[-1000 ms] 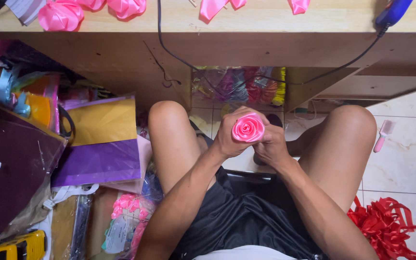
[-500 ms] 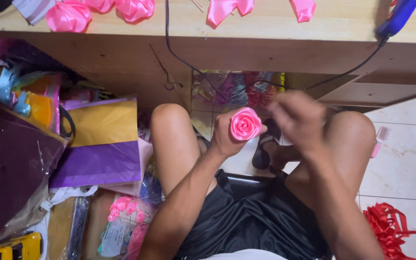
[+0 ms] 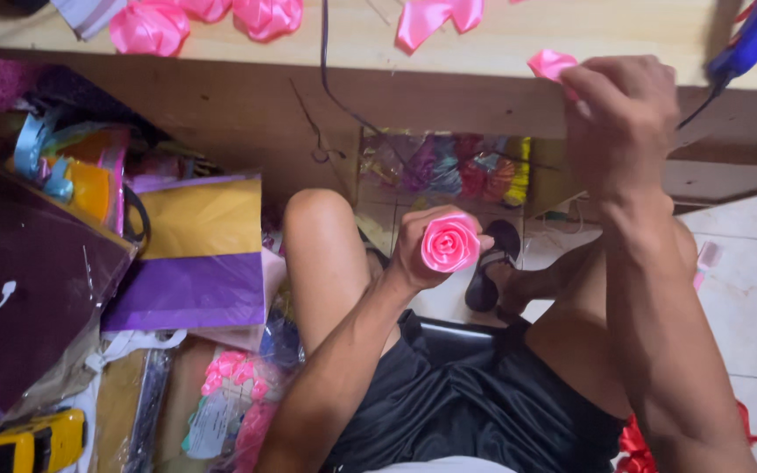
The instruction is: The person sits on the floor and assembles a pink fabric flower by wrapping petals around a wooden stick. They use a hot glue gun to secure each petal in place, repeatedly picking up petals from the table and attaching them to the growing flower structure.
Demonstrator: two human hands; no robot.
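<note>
My left hand (image 3: 418, 250) is closed around a pink ribbon rose (image 3: 449, 242) and holds it over my lap, its spiral facing up. My right hand (image 3: 621, 114) is raised to the front edge of the wooden table (image 3: 484, 35), fingers pinched on a folded pink ribbon petal (image 3: 550, 64). More pink ribbon pieces (image 3: 431, 17) and finished pink ribbon shapes (image 3: 149, 26) lie along the tabletop.
A blue glue gun (image 3: 751, 35) with a black cord (image 3: 330, 79) rests at the table's right end. A purple-and-yellow paper bag (image 3: 194, 254), packets and clutter crowd the floor at left. A black sandal (image 3: 492, 263) and red ribbon (image 3: 637, 438) lie on the tiles.
My right hand has left the rose, risen to the table edge and taken a pink petal. My left hand still holds the rose in about the same place.
</note>
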